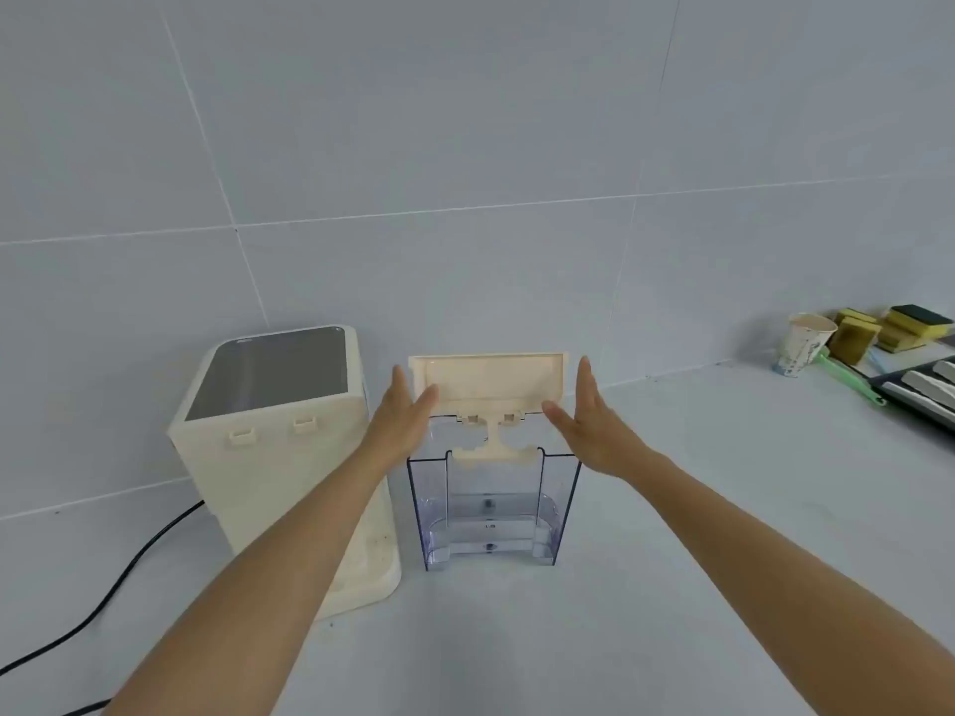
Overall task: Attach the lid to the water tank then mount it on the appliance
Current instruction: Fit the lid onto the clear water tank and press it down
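Grey tiled wall behind, pale countertop (pixel 697 509) below. Left of the fingers, cream appliance (pixel 279 457), corded, hooks facing the camera. Left hand (pixel 400 423) spread flat, fingers straight, thumb on the left end of the lid (pixel 488 377). Between both hands, lid raised upright over the clear water tank (pixel 491 509), its hinge tabs at the tank's rim. Right hand (pixel 594 426) likewise flat at the right end, pressing rather than curled. Lid step apparently under way; next, likely seating and closing it, then lifting the tank leftward.
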`<state>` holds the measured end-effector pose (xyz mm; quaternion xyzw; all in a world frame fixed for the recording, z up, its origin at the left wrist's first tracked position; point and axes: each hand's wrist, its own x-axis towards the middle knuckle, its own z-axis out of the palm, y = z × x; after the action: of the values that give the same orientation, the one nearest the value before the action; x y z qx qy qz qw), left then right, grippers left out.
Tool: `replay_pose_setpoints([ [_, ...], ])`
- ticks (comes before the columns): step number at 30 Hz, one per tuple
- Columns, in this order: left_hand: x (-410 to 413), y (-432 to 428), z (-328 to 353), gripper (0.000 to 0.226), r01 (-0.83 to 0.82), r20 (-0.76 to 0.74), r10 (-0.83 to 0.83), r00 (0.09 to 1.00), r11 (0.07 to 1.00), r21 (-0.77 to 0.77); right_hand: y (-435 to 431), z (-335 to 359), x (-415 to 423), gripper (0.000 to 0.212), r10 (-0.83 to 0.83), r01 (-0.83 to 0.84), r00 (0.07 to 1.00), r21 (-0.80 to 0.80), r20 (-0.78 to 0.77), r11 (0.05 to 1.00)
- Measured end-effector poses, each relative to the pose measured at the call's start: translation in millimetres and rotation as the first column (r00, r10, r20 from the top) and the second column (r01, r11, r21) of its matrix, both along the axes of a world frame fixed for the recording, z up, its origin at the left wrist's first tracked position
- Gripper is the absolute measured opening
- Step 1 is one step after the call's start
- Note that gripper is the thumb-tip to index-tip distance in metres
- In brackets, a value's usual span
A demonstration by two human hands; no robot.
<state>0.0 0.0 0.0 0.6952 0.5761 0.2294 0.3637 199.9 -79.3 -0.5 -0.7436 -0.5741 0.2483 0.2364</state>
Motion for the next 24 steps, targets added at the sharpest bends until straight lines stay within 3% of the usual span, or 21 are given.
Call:
replay_pose_setpoints([
  [5, 4.3, 15.5, 8.2, 0.064, -0.062, 0.049, 0.070, 0.996, 0.987, -0.147, 14.8, 20.5, -9.8, 0.080, -0.122, 0.114, 0.938, -0.043, -0.324, 0.993],
  [9, 3.1, 20.0, 12.3, 0.059, -0.073, 0.118, 0.093, 0.989, 0.983, -0.168, 26.2, 21.5, -8.3, 0.076, -0.199, 0.179, 0.870, -0.088, -0.451, 0.980],
  [11, 3.4, 23.6, 13.3, 0.047, -0.075, 0.149, 0.103, 0.983, 0.980, -0.182, 30.2, 22.5, -7.4, 0.063, -0.229, 0.208, 0.842, -0.097, -0.489, 0.973],
  [14, 4.7, 20.2, 16.0, 0.011, -0.092, 0.197, 0.129, 0.972, 0.978, -0.189, 28.0, 23.8, -8.6, 0.047, -0.229, 0.211, 0.822, -0.094, -0.522, 0.973],
  [17, 4.0, 12.6, 7.4, 0.020, -0.110, 0.200, 0.147, 0.969, 0.976, -0.186, 19.9, 16.9, -8.5, 0.046, -0.259, 0.244, 0.805, -0.100, -0.533, 0.965],
  [20, -0.2, 1.3, 0.5, 0.014, -0.096, 0.216, 0.135, 0.967, 0.979, -0.180, 10.8, 10.7, -8.6, 0.050, -0.265, 0.264, 0.773, -0.087, -0.576, 0.961],
  [24, -8.1, -7.0, -0.7, 0.049, -0.072, 0.309, 0.120, 0.943, 0.984, -0.163, 4.2, 13.0, -9.0, 0.054, -0.255, 0.304, 0.739, -0.030, -0.623, 0.952],
])
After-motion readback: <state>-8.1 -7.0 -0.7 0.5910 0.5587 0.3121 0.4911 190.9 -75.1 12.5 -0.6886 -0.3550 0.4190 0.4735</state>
